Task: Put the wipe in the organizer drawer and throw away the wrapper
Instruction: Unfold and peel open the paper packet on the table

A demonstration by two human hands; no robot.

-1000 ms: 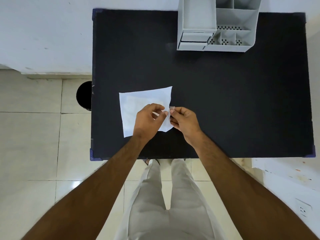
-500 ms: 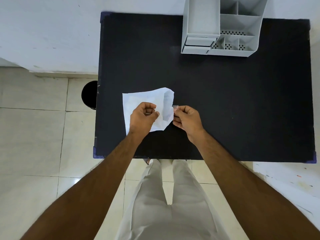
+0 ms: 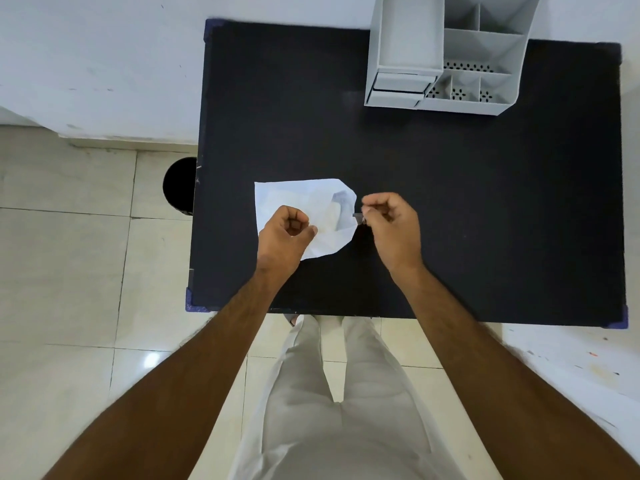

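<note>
A white wipe [image 3: 304, 202] lies spread on the black table [image 3: 450, 202], its right corners curled up. My left hand [image 3: 285, 237] rests on its lower part with fingers closed, pinching the sheet. Just right of the wipe's edge, my right hand [image 3: 391, 223] is closed on a small clear wrapper [image 3: 360, 216], held at the fingertips a little above the table. The grey organizer [image 3: 485, 105] stands at the table's far edge, and its two small drawers [image 3: 398, 88] on the front left are closed.
A round black bin [image 3: 180, 185] stands on the tiled floor, half hidden by the table's left edge. A white wall runs behind the table. My legs are at the table's near edge.
My hands have moved apart: the right one went right with the wrapper, the left stayed on the wipe. The wipe's right edge has curled up.
</note>
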